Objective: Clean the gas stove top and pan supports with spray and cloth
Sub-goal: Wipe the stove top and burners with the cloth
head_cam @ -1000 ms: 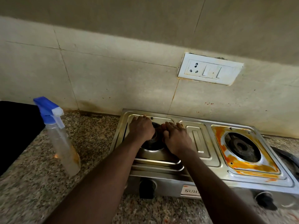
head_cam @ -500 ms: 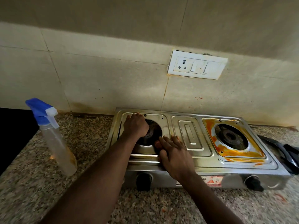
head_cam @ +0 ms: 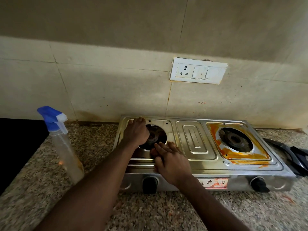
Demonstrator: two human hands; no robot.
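here the stove point(head_cam: 196, 142) lies lengthwise along the wall point(head_cam: 116, 90), knobs point(head_cam: 149, 183) nearest.

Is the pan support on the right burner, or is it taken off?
Off. The right burner stands bare, orange stains around it, and a black pan support lies on the counter beside the stove.

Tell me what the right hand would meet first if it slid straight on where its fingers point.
The right hand points away and leftward, so it would probably meet the left burner first, with the left hand just beyond; depth is hard to judge.
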